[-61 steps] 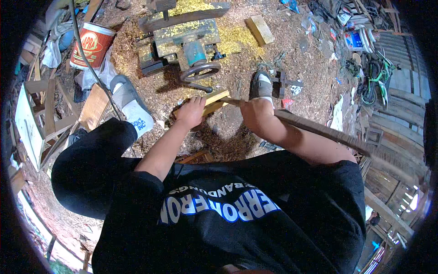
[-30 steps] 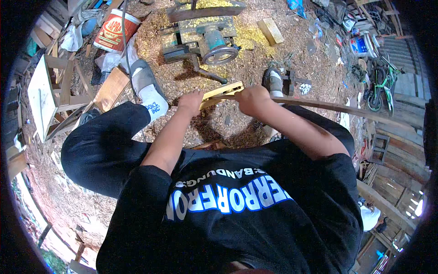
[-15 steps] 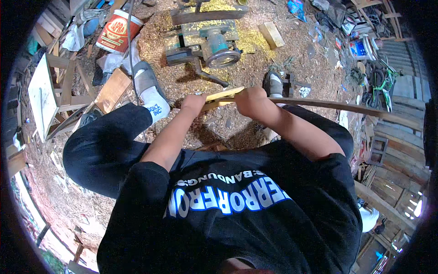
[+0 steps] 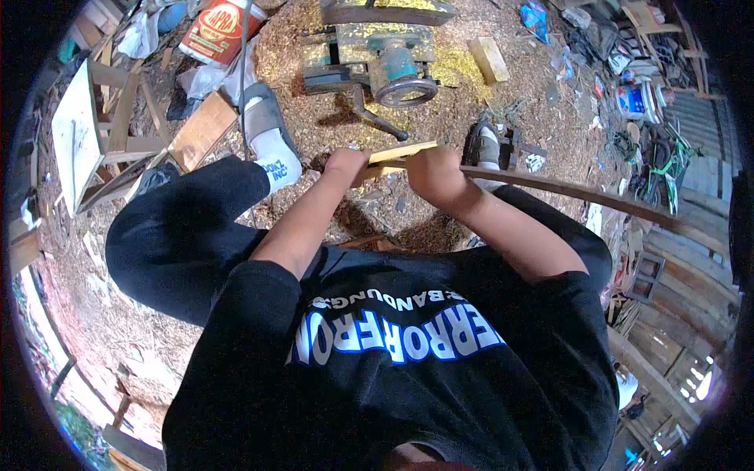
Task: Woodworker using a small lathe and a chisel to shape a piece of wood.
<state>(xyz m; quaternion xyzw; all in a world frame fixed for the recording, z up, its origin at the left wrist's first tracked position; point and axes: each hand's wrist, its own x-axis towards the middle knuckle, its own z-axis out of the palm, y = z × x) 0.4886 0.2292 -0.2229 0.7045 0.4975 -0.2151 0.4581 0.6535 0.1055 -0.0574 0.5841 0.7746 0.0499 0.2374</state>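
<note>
— Sawdust floor (image 4: 440, 118): wood chips and shavings lay thick across the whole ground of the workshop where you sat. What did your hands hold?

— Item one, your left hand (image 4: 345, 166): it was closed around the near end of a pale wooden strip (image 4: 402, 151), fingers curled over it. Item two, your right hand (image 4: 433, 174): it was clenched as well, gripping the same strip at its far end, just where a long curved slat (image 4: 581, 193) ran off to your right. Whether the right hand also gripped that slat, I could not tell.

— And where was the strip?

— It was held above your lap, between both fists, roughly level, in front of your knees and well short of the green machine (image 4: 385, 59).

— List the rest.

— One green machine with a round wheel, dusted yellow, lying ahead of you. One wooden block (image 4: 488, 59), just to its right. One red and white can (image 4: 220, 31), far left. One flat board (image 4: 203, 129), beside your left foot in its white sock (image 4: 276, 157). One sandalled right foot (image 4: 483, 145), just beyond the right hand. One wooden frame (image 4: 78, 133), at the left edge. Mixed clutter (image 4: 636, 94), upper right.
</note>
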